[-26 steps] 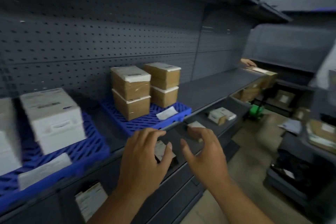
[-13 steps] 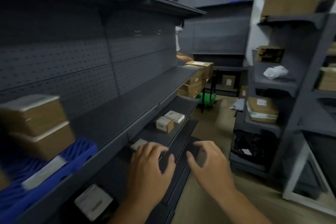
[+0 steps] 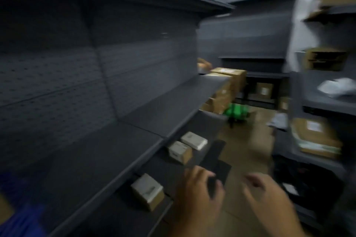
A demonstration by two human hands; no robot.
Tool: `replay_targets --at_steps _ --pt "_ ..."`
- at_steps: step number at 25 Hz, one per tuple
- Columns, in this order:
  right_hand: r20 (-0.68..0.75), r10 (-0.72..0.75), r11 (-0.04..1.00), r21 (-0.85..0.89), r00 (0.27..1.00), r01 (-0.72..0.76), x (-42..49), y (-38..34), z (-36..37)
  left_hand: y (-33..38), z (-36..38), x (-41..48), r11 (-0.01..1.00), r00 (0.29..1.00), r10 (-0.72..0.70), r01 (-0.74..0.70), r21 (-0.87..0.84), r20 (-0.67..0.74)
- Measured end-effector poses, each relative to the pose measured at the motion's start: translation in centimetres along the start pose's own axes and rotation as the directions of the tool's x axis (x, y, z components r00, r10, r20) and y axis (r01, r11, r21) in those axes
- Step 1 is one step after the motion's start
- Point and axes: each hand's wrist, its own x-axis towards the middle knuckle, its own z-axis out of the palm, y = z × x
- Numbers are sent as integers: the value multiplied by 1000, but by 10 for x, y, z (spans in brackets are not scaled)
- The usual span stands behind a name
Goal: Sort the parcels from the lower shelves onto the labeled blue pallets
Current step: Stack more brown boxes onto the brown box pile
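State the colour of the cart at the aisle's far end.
Bright green cart, seen in the head view.

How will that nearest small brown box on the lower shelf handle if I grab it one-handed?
The nearest small box looks squat with flat cardboard sides, so it should stay stiff and sit stable rather than roll. It seems small next to the left hand, so probably light. Blur hides any tape or damage.

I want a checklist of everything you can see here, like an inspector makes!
Surface: dark grey lower shelf, picture blurred.
Job's things: nearest small parcel; two more small parcels further along, one brown and one white; blue pallet at the bottom left corner.
Clutter: stacked brown boxes at the aisle end; green cart.
Hands: left hand and right hand both open, holding nothing.
Cables: nothing seen.
Surroundings: another shelf unit with parcels on the right.
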Motion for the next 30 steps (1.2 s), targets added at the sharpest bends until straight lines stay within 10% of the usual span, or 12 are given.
replay_targets --at_steps 3,13,30 --pt "155 107 994 6 982 -109 63 -21 35 -33 15 50 998 998 -57 56 30 10" --pt "313 -181 983 44 932 177 209 -33 143 -126 79 156 934 945 -320 302 191 70" --pt "568 -526 846 422 633 326 358 16 266 -151 143 211 546 665 -693 737 398 -279"
